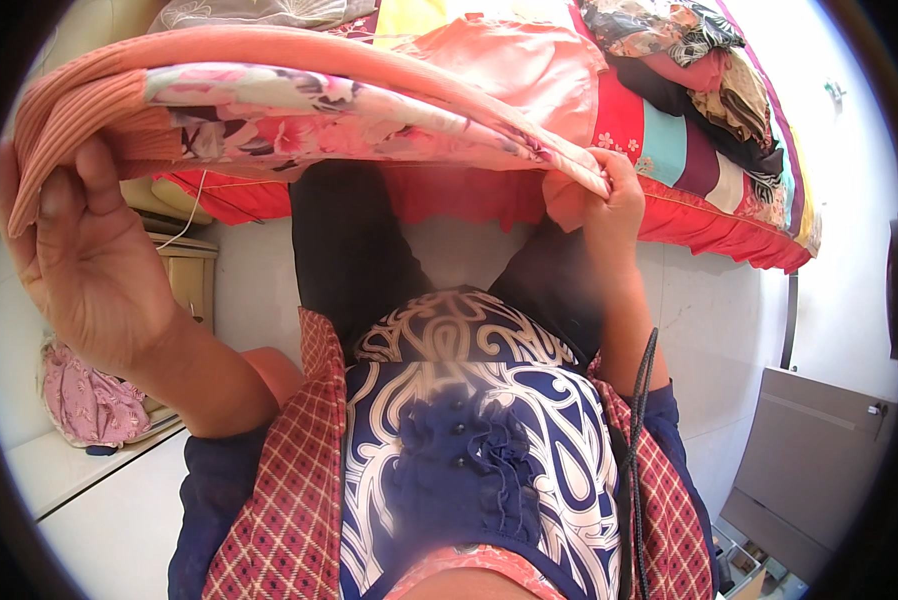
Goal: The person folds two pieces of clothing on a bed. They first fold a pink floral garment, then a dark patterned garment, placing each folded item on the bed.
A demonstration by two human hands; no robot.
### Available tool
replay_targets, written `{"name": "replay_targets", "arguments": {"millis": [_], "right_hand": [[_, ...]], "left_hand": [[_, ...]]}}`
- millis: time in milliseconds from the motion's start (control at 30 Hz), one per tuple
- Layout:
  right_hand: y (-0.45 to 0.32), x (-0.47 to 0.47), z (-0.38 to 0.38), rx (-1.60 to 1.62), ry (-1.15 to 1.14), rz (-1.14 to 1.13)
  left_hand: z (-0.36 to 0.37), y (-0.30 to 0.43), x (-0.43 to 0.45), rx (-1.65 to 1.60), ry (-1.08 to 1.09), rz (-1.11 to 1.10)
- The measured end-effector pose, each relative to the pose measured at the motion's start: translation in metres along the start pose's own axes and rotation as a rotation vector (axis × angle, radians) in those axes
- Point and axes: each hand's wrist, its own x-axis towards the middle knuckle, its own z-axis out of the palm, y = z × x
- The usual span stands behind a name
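Observation:
A coral garment with ribbed knit parts and a floral-print panel [291, 124] is stretched between both hands, above my knees and before the edge of a bed. My left hand [93, 240], palm up at the far left, has its fingers curled around the ribbed end. At the other end, my right hand [614, 195] pinches the gathered edge between thumb and fingers. Behind the held garment, a smooth peach-pink cloth [531, 75] lies spread on the striped bedcover [663, 142].
Several folded or heaped clothes [726, 90] lie at the bed's right. A grey patterned cloth [261, 15] is at its far left. A beige cabinet [190, 277] and a pink printed cloth [93, 397] are at the left. A grey panel [809, 442] stands at the lower right.

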Motion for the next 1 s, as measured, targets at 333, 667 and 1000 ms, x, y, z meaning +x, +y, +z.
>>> {"name": "replay_targets", "arguments": {"millis": [333, 667, 1000], "right_hand": [[-0.005, 0.003, -0.072, -0.045, 0.027, -0.164], [-0.037, -0.010, -0.170, -0.258, 0.197, -0.285], [-0.059, -0.008, -0.201, -0.381, 0.028, -0.263]], "left_hand": [[-0.037, 0.021, -0.004, 0.126, 0.248, 0.126], [-0.052, 0.061, -0.023, -0.431, 0.327, -0.087], [-0.079, 0.039, -0.039, 0.694, 0.747, 0.282]]}}
